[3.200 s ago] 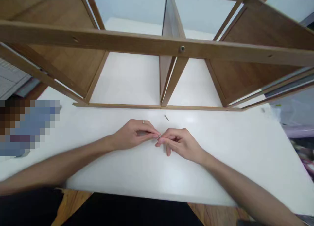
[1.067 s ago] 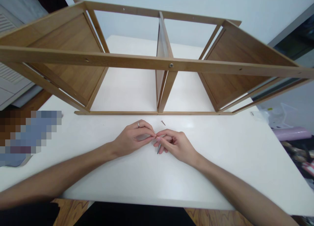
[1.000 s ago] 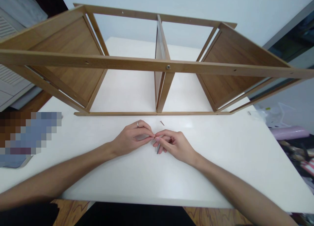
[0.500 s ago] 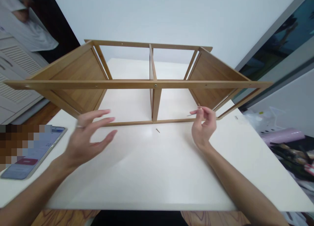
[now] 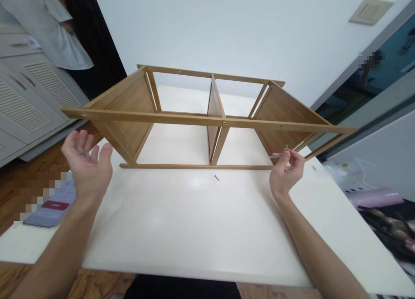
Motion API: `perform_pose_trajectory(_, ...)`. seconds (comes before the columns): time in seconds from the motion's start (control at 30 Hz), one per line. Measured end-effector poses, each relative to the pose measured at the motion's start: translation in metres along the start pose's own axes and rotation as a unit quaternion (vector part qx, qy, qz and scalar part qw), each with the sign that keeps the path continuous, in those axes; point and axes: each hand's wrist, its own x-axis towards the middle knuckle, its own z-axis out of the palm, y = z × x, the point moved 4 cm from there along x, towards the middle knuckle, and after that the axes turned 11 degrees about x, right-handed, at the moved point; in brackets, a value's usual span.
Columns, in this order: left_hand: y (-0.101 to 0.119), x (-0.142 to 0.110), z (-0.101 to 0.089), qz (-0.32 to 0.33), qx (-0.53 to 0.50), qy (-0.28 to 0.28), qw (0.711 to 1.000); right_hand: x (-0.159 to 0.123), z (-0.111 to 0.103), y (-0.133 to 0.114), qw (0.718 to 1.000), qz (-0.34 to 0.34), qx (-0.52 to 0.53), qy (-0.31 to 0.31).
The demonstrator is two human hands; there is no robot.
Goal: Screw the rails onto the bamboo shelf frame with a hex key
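Note:
A wooden shelf frame (image 5: 181, 118) lies on its side on the white table (image 5: 201, 230). My left hand (image 5: 87, 165) is raised near the frame's left end, palm up, fingers spread, holding nothing. My right hand (image 5: 287, 171) is lifted by the frame's right lower corner and pinches a thin long screw (image 5: 279, 154) between thumb and fingertips. A small loose screw (image 5: 216, 177) lies on the table just in front of the frame's middle divider.
A phone (image 5: 52, 201) lies at the table's left edge. A person in a light garment (image 5: 55, 35) stands at the far left by white cabinets. Bags and clutter (image 5: 372, 195) sit off the table's right edge. A white wall is behind.
My hands, pinched together over the table a second ago, have parted. The left swung out and up to the left, open; the right rose to the right, keeping the long screw. The view tilted up.

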Motion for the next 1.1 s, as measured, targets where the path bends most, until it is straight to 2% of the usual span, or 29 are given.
perform_pose_trajectory(0.1, -0.020, -0.005, 0.005, -0.038, -0.001, 0.061, 0.997, 0.004, -0.001, 0.005, 0.999, -0.012, 0.019, 0.027)
perform_pose_trajectory(0.2, -0.044, -0.012, 0.007, -0.097, -0.001, 0.129, 0.987, 0.005, 0.003, 0.010, 0.999, -0.013, 0.034, 0.029)
perform_pose_trajectory(0.3, -0.057, -0.017, 0.014, -0.154, -0.005, 0.153, 0.976, 0.012, 0.011, 0.019, 0.999, -0.005, 0.047, 0.023)
perform_pose_trajectory(0.4, -0.053, -0.019, 0.024, -0.184, -0.011, 0.147, 0.972, 0.032, 0.024, 0.032, 0.999, 0.010, 0.051, 0.013)
perform_pose_trajectory(0.53, -0.037, -0.021, 0.036, -0.191, -0.006, 0.133, 0.972, 0.073, 0.044, 0.051, 0.998, 0.040, 0.056, -0.005)
perform_pose_trajectory(0.63, -0.030, -0.022, 0.039, -0.191, 0.019, 0.132, 0.973, 0.090, 0.048, 0.060, 0.996, 0.060, 0.063, -0.018)
perform_pose_trajectory(0.77, -0.026, -0.020, 0.030, -0.195, 0.084, 0.145, 0.966, 0.079, 0.039, 0.067, 0.994, 0.076, 0.067, -0.040)
perform_pose_trajectory(0.93, -0.021, -0.014, 0.029, -0.200, 0.117, 0.108, 0.967, 0.053, 0.026, 0.077, 0.990, 0.104, 0.059, -0.070)
perform_pose_trajectory(1.1, -0.016, -0.014, 0.034, -0.195, 0.122, 0.093, 0.969, 0.054, 0.037, 0.088, 0.984, 0.141, 0.070, -0.084)
